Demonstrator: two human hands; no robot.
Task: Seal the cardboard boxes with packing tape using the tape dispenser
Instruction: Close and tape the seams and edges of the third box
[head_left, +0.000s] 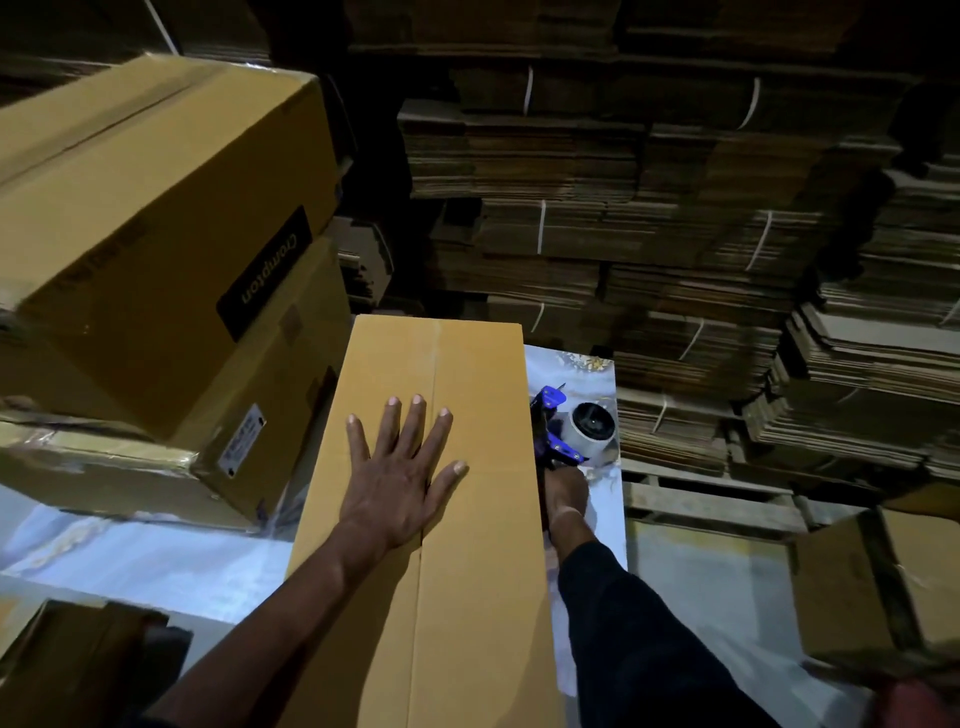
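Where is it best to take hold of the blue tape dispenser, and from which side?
By its handle, from the near side: the tape dispenser lies with its roll and blade end pointing away, and the right hand already grips there.

Not much of the person shows here, just two arms. The left hand (400, 478) is bare, and that forearm has no sleeve on it as far as you can see. The right hand (563, 499) is bare too, but that arm has a long dark sleeve (639, 639) stopping at the wrist.
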